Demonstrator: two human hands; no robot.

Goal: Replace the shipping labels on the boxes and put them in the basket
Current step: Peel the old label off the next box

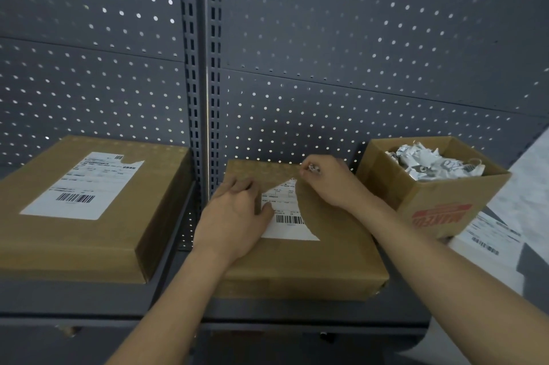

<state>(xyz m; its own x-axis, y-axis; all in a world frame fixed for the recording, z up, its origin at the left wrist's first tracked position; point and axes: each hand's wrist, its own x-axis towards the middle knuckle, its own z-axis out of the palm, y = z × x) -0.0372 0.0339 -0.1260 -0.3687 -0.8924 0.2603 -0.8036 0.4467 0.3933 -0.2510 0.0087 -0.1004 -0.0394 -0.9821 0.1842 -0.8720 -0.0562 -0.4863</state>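
Right now both hands are on the middle cardboard box (326, 260), which lies flat on the dark metal shelf (118, 296) against the grey pegboard back panel (356, 38). The left hand (237, 216) lies palm down on the box's top, fingers fairly straight and pressing, with the thumb touching the left edge of the shipping label (285, 216). That label sits at the middle of the box's top and is ragged: its upper part is torn off along a slant, while the barcode at its lower end is whole. The right hand (329, 180) is at the far edge of the box, above the label, its thumb and fingertips curled to pinch a small label scrap (311, 168); I cannot tell whether the scrap is still joined to the label. To the left of the middle box, past the slotted upright post (205, 67), lies a larger flat cardboard box (89, 231) with its own white label (80, 186), which is missing a bite at its far right corner. Just to the right of the middle box stands a small open carton (430, 201) with red print on its side, holding crumpled label scraps (430, 162). Beyond that carton, further right, lie printed label sheets (490, 234) with barcodes.
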